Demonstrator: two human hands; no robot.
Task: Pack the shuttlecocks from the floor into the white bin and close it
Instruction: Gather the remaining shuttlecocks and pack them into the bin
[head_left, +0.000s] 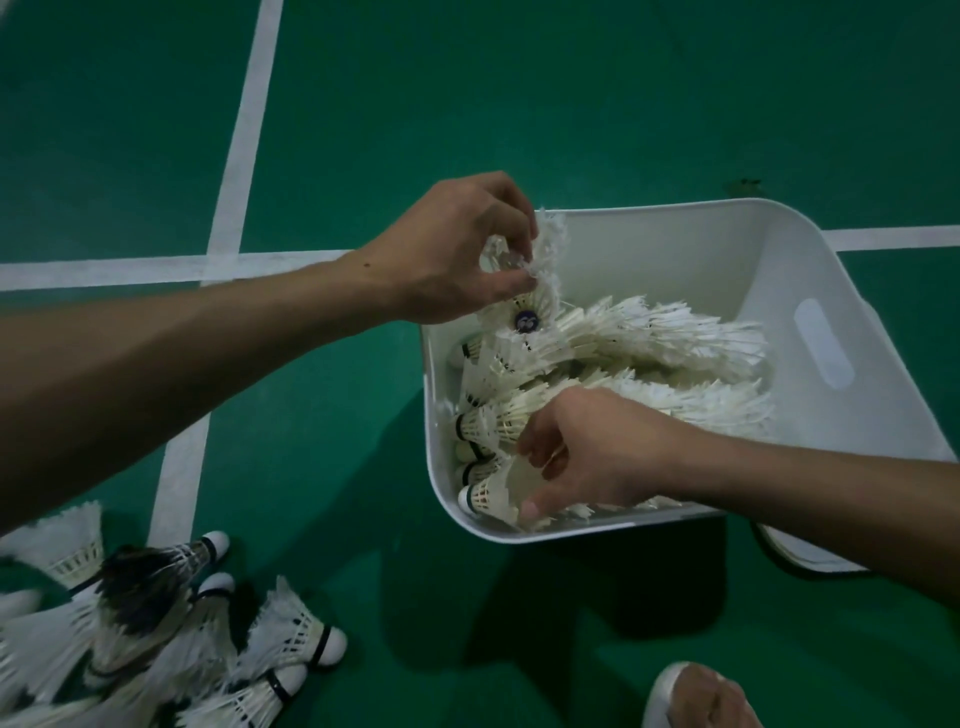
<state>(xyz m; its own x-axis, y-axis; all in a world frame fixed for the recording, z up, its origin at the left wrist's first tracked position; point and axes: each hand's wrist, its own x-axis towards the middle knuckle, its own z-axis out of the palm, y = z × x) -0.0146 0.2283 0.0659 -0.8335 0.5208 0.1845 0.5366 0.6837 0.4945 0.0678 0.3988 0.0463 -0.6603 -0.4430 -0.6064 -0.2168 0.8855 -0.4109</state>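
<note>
Green court floor (571, 104) was dimly lit; white painted lines (244, 130) crossed it; dark shadows fell near bottom.

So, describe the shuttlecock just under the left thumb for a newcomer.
Find the white bin on the green floor, then its left rim, where the left hand grips feathers. The shuttlecock sits just below that hand; unlike its neighbours, its cork faces the camera, showing a round dark sticker.

Two hands (452, 254) (597, 457), one white bin (649, 254), one foot (701, 696), shuttlecocks (649, 332) too many to count.
</note>
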